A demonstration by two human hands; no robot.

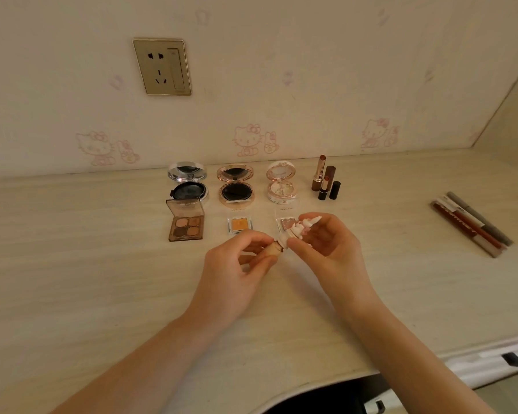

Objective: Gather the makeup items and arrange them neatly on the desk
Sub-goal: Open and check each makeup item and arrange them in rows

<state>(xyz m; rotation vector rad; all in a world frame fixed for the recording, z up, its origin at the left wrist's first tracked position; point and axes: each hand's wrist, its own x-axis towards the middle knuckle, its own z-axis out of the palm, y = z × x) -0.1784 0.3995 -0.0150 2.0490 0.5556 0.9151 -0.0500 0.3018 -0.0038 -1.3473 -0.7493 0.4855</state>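
My left hand (pixel 237 265) pinches the tan base of a small ornate lipstick (pixel 277 245), and my right hand (pixel 326 249) grips its white sculpted cap (pixel 304 227). Both hover over the middle of the desk (pixel 87 264). Behind them, three open compacts stand in a row: a silver one (pixel 188 183), a rose-gold one (pixel 236 186) and a white floral one (pixel 281 183). In front of those lie a four-pan eyeshadow palette (pixel 186 224), an orange single eyeshadow (pixel 239 225) and a pink glitter one (pixel 285 224), partly hidden by my fingers.
Two uncapped lipsticks with their caps (pixel 326 182) stand right of the compacts. Several slim lip pencils and tubes (pixel 473 224) lie side by side at the far right. The wall with a power socket (pixel 162 67) runs behind; the desk's front edge curves at lower right.
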